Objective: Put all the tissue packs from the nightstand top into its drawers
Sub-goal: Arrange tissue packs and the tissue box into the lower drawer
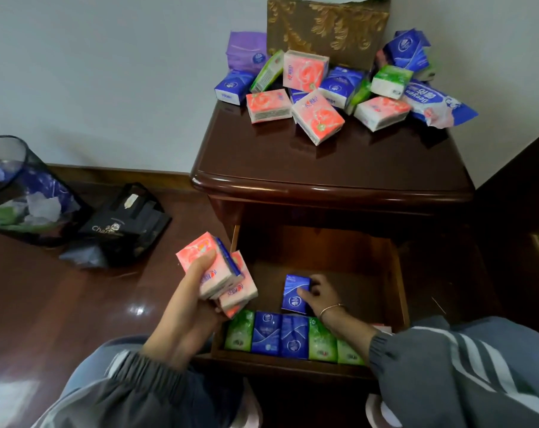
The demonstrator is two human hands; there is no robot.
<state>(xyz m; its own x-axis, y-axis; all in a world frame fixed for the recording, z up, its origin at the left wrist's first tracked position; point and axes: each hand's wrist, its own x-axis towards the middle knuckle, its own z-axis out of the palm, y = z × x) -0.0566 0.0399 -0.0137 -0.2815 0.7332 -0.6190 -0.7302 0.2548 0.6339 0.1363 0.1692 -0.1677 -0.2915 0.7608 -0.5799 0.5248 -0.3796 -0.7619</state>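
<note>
Dark nightstand [324, 168], white wall [107, 72], left hand [188, 307] gripping pink packs [212, 270], right hand [319, 296] holding blue pack [294, 291]

Head-worn, steeply down over nightstand [333, 163]

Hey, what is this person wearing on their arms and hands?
The left sleeve and right sleeve are dark grey fabric with white stripes and ribbed elastic cuffs. The left hand and right hand are bare, ungloved. A thin gold-coloured bangle circles the right wrist.
</note>
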